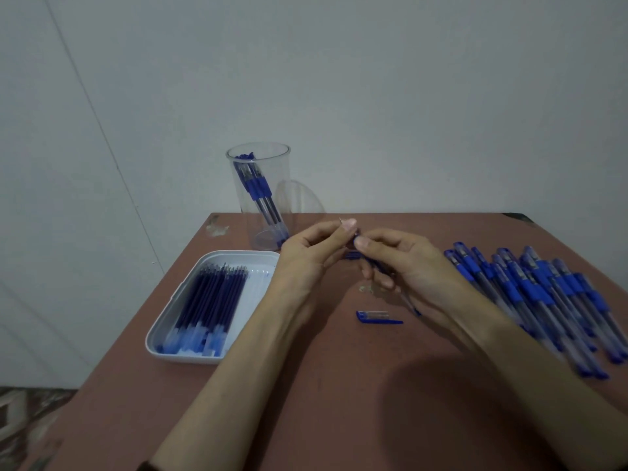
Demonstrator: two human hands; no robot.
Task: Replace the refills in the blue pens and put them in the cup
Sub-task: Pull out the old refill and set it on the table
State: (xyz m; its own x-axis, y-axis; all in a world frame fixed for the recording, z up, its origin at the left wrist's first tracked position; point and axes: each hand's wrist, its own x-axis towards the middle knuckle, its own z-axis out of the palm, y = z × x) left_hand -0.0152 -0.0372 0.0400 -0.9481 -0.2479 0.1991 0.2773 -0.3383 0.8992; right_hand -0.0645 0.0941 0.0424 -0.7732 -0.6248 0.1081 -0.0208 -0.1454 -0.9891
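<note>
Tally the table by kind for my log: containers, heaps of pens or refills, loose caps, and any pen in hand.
Containers: 2, the clear cup and the white tray.
Heaps: 3, pens in the cup, refills in the tray, pens on the right.
Loose caps: 1, the blue cap.
Held pen: 1.
Total: 7. Small bits mid-table are too blurred to count.

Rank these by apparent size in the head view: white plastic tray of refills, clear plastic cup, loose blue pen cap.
1. White plastic tray, largest.
2. Clear plastic cup; it stands farther back, so its place below the tray is unsure.
3. Loose blue pen cap, plainly smallest.
</note>
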